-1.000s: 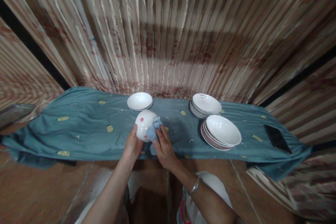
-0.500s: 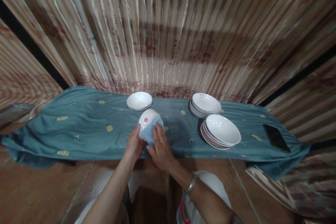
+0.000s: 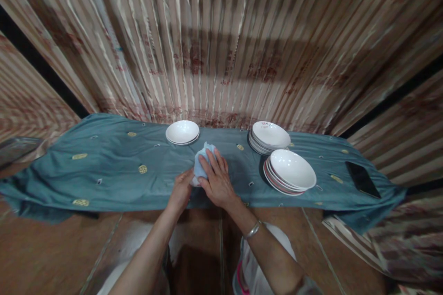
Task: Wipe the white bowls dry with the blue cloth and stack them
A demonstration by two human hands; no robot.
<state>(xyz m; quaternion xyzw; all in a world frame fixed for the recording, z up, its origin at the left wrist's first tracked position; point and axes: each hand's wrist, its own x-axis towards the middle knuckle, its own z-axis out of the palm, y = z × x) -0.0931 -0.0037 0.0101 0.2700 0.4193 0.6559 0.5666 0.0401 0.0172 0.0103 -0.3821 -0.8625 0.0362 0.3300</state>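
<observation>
Fingers of your right hand (image 3: 217, 179) lay spread over the cloth (image 3: 201, 165), pressing it onto the bowl (image 3: 194, 182); your left hand (image 3: 181, 190) gripped the bowl's near edge, above the blue sheet (image 3: 114, 170), left of stacked plates (image 3: 290, 171).

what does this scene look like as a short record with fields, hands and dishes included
left hand: left hand grips the edge of a small white ceramic bowl, mostly hidden
right hand: right hand presses a light blue cloth over that bowl
surface: teal tablecloth with gold motifs
far left dishes: short stack of white plates
right dishes: taller stack of white plates, and white bowls with red rims stacked nearer
far right: black phone flat on the cloth
backdrop: striped pleated curtain
</observation>
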